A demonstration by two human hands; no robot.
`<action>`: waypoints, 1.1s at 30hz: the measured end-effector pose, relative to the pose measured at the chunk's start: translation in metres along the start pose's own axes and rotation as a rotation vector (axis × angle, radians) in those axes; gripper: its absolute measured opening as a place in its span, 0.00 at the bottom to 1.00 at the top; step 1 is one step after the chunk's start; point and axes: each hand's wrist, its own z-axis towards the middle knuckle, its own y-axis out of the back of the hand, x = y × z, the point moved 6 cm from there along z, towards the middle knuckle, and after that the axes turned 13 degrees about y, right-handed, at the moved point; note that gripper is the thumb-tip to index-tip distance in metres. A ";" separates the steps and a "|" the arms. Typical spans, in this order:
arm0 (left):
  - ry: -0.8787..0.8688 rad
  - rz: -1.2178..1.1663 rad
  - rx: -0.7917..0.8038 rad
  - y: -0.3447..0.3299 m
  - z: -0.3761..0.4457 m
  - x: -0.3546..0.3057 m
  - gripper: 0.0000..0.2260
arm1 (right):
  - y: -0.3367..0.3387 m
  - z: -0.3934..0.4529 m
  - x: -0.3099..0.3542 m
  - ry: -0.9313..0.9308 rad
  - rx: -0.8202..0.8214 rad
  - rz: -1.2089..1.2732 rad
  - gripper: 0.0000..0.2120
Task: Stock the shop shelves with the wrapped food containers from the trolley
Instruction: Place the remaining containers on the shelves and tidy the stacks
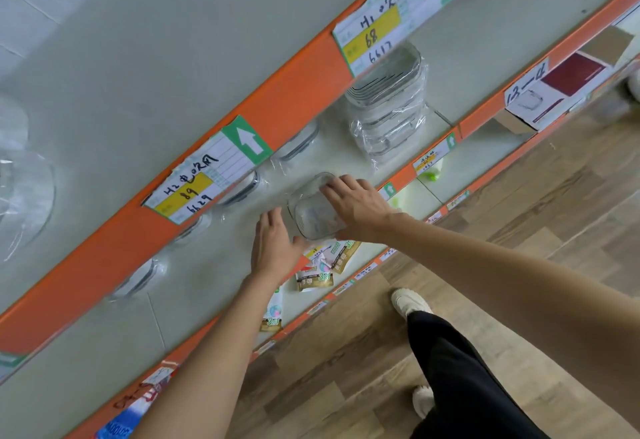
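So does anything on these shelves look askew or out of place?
Mostly tidy. The sachets on the lower shelf lie scattered at mixed angles, some overhanging its edge. The wrapped container between the left hand and right hand sits tilted, not yet aligned.

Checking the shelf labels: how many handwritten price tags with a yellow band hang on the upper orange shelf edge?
2. One price tag is left of the green arrow sticker; the other price tag is further right, above the wrapped container stack. More may lie outside the view.
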 end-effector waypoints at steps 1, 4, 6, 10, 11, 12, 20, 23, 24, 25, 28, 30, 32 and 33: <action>-0.025 0.035 0.025 -0.004 0.005 -0.005 0.33 | -0.001 -0.011 -0.004 -0.015 -0.004 0.016 0.43; -0.088 0.144 0.113 -0.023 0.021 -0.024 0.42 | -0.004 -0.043 -0.019 -0.080 -0.027 0.078 0.43; -0.107 0.184 0.135 -0.034 0.030 -0.039 0.44 | -0.005 -0.062 -0.029 -0.110 -0.034 0.116 0.43; -0.139 0.352 0.072 -0.045 0.043 -0.061 0.45 | -0.010 -0.082 -0.045 -0.154 -0.021 0.116 0.44; -0.143 0.381 0.042 -0.044 0.046 -0.063 0.44 | -0.011 -0.084 -0.047 -0.163 -0.021 0.112 0.44; -0.154 0.401 0.012 -0.042 0.048 -0.065 0.44 | -0.012 -0.086 -0.049 -0.173 -0.027 0.110 0.44; -0.141 0.383 -0.101 -0.021 0.019 -0.047 0.43 | -0.014 -0.095 -0.049 -0.224 -0.001 0.157 0.45; -0.086 0.329 -0.108 -0.008 -0.005 -0.022 0.42 | -0.016 -0.092 -0.034 -0.217 0.037 0.155 0.45; -0.073 0.318 -0.116 -0.003 -0.014 -0.012 0.42 | -0.015 -0.090 -0.026 -0.198 0.042 0.153 0.45; -0.059 0.301 -0.123 0.002 -0.023 -0.001 0.42 | -0.013 -0.088 -0.017 -0.174 0.046 0.148 0.45; -0.047 0.248 -0.114 0.016 -0.055 0.033 0.42 | -0.003 -0.079 0.020 -0.089 0.056 0.114 0.44; -0.033 0.238 -0.118 0.027 -0.080 0.054 0.43 | 0.006 -0.075 0.047 -0.022 0.050 0.094 0.45; -0.005 0.213 -0.145 0.042 -0.105 0.072 0.44 | 0.020 -0.074 0.073 0.044 0.032 0.068 0.44; 0.011 0.190 -0.159 0.051 -0.117 0.080 0.44 | 0.029 -0.074 0.086 0.073 0.020 0.052 0.44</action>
